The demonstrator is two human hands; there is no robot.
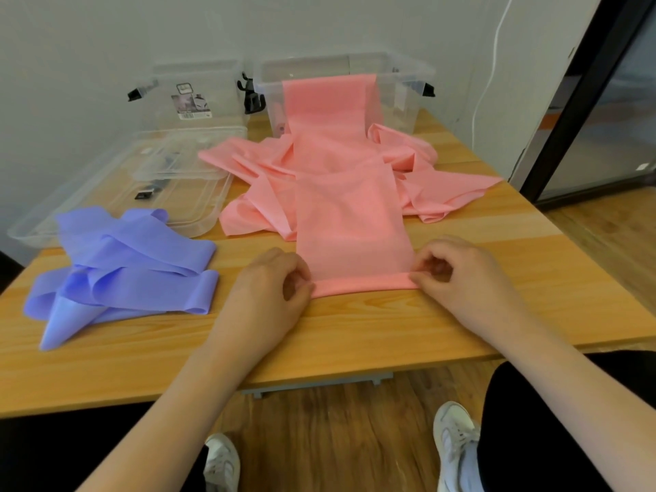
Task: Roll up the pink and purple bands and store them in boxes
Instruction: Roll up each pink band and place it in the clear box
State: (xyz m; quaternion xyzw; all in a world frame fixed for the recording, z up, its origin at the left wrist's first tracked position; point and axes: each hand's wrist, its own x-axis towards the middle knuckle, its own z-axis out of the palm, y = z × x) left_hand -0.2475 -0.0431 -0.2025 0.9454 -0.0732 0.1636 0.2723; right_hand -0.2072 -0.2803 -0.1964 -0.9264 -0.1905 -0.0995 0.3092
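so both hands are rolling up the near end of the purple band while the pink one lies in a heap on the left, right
Not quite: the colours are swapped. The head view shows the left hand and right hand rolling the near end of the pink band, while the purple band lies in a heap on the left.

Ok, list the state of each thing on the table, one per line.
pink band: near end rolled a few turns, far end draped over a box rim
purple band: loose, unrolled heap
right box: open
left box: open
lids: off, stacked flat
left hand: pinching the roll
right hand: pinching the roll
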